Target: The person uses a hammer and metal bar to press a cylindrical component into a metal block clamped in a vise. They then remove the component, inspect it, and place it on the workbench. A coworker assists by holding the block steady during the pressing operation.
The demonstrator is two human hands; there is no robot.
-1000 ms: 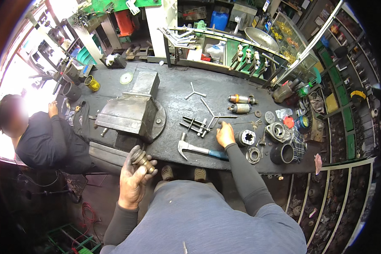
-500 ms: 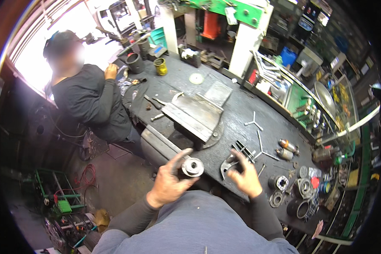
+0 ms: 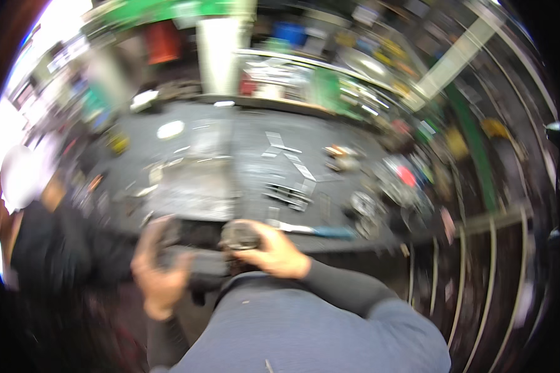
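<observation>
My right hand is closed around a round metal part with a ring-shaped top, just in front of the bench edge. To the left of it my left hand is empty, thumb and fingers spread apart. Between and beyond both hands stands a bench vise; its front jaw lies close to the left hand's fingers. A tool with a blue handle rests at the bench edge, right of the right hand. Motion blur hides fine detail of the metal part.
On the dark workbench lie Y-shaped metal tools, a black slotted piece and metal rings. Another person in dark clothing stands at left. Long pale rods are at right.
The round metal part has passed from my left hand to my right. My left hand has opened. The view has swung right, so the bench and the other person appear farther left.
</observation>
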